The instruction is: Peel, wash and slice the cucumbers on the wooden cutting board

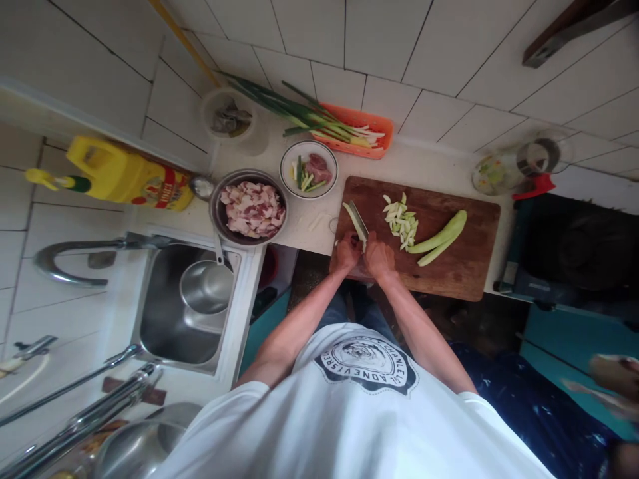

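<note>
My right hand [378, 255] is closed around the handle of a kitchen knife [359, 218], whose blade points away from me over the wooden cutting board [464, 283]. Close beside it, my left hand [348, 253] is closed on a strip of pale green vegetable [351, 214] lying along the blade's left side. The fingertips are partly hidden. To the right of the knife lies a pile of cut vegetable pieces [401, 219]. Farther right on the board are long, pale green vegetable pieces [444, 234], peeled-looking; their exact kind is unclear.
Left of the board stand a pot of raw meat [252, 209] and a plate [287, 185] with meat and scallion pieces. Behind is an orange basket [384, 143] of scallions. A sink [154, 326], yellow oil jug [134, 176], black stove [574, 246] and person's dark blue clothing [529, 399] flank me.
</note>
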Available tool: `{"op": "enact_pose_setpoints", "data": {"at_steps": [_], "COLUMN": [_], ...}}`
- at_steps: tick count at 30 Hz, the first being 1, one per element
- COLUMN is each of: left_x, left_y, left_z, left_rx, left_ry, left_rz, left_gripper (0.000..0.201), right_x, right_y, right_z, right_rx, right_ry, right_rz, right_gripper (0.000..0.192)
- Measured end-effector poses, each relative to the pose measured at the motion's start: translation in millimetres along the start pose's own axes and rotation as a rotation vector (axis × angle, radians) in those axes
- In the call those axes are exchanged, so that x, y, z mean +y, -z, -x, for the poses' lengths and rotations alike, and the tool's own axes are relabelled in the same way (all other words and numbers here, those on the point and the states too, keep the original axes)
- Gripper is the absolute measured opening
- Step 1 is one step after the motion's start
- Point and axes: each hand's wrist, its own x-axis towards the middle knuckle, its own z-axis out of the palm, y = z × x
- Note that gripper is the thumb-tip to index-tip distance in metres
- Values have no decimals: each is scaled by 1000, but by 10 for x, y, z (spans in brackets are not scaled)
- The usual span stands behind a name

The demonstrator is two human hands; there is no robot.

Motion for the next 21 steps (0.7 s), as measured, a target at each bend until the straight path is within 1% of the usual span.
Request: {"op": "enact_pose_setpoints", "data": {"at_steps": [4,6,8,10,12,14,17,21], "left_x": [-13,-39,-83,-136,-184,-217,-240,-256], "left_y": [-6,-10,-12,-11,-11,-14,-22,-26], "left_z": [4,37,100,185,267,323,348,358], "left_rx": [-6,-19,-37,-74,-114,-146,-171,-179], "left_ry": [-37,-53,-90,-159,-230,-280,-338,-398], "left_rz": [-37,-53,-71,-92,-130,-184,-249,-236], "left_gripper": [26,33,49,68,80,81,78,73], "right_x": [-22,-13,9,35,57,71,81,93], "right_y": [21,24,15,0,-15,-23,-19,-2], "right_z": [-67,-91,-108,-117,-115,-100,-59,-4], "right_rx": [-12,-14,-12,-13,-12,-17,-28,-43], "right_ry": [17,22,26,30,41,48,52,48], "right_rz": [-16,-19,-13,-1,15,32,47,65], "right_gripper": [41,42,44,46,48,49,49,45]}}
